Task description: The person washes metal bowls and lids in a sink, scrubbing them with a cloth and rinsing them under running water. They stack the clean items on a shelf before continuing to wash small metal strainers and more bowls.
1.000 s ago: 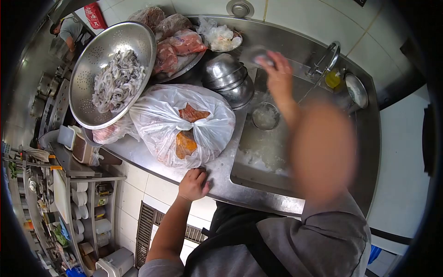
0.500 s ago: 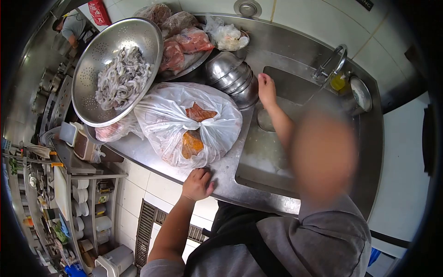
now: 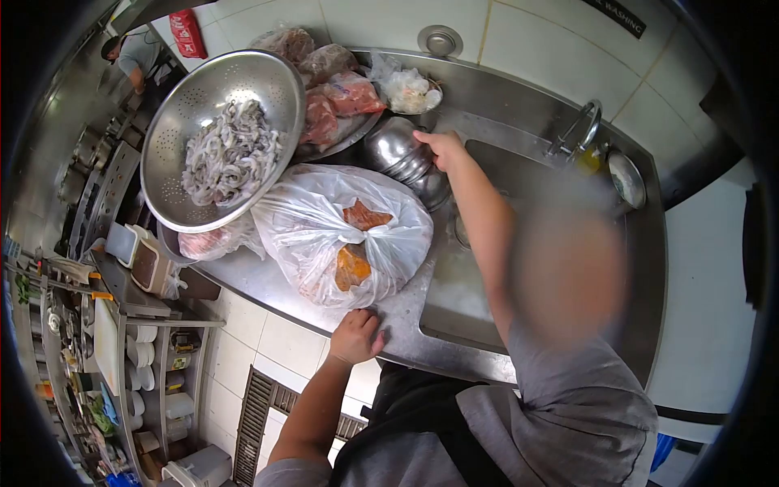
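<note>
My right hand is at the stack of shiny metal bowls, its fingers on the bowls' rims beside the sink. The fingers' far side is hidden. My left hand rests with curled fingers on the counter's front edge, nothing visible in it. Just beyond it sits a big knotted white plastic bag, with orange-brown pieces showing through. Left of the bag, a steel colander holds grey-white squid pieces, tilted toward me.
The sink holds cloudy water and lies to the right, with a faucet at its back. Bagged meat and a small bowl of white bags stand behind. Shelves with dishes are at lower left. A person stands far left.
My right hand has moved left from above the sink's edge onto the metal bowls. My left hand stays at the counter edge. The whole view has shifted slightly.
</note>
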Action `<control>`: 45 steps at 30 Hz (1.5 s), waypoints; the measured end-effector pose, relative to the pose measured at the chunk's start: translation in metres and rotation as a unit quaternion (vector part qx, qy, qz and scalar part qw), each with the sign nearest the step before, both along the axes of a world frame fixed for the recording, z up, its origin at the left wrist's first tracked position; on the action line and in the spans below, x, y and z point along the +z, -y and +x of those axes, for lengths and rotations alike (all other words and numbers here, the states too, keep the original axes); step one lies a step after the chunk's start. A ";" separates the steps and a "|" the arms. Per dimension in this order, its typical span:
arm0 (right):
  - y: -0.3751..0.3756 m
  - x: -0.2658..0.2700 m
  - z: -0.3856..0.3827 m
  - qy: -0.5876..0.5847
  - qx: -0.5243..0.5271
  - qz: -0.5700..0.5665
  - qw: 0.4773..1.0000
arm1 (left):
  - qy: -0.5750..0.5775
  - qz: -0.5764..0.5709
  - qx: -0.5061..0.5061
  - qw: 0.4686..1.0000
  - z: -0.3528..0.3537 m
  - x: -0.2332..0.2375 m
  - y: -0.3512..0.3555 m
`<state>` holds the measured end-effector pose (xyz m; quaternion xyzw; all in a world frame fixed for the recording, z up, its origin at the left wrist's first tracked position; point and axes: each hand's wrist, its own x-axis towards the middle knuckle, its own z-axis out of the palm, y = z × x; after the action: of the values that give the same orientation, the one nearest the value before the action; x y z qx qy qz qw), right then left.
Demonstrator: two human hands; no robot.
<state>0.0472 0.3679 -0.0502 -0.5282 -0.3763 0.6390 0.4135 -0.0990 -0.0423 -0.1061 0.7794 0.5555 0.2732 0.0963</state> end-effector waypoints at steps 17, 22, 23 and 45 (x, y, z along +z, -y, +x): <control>0.046 -0.019 0.036 -0.418 -0.113 -0.020 0.901 | 0.010 0.002 -0.027 1.000 -0.011 -0.004 0.002; 0.118 -0.005 0.085 -0.395 -0.129 0.098 0.904 | 0.011 0.021 -0.045 0.999 -0.013 -0.016 0.004; 0.128 -0.005 0.101 -0.389 -0.171 0.067 0.903 | 0.013 0.025 -0.049 0.998 -0.013 -0.015 0.004; 0.248 0.486 0.289 -0.031 -0.206 0.628 0.750 | 0.072 0.052 -0.113 0.990 -0.016 -0.034 -0.003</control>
<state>0.3364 0.1201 0.4362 -0.1946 -0.5618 0.1744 0.7849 -0.1149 -0.0397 -0.1403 0.8195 0.4402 0.3445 0.1260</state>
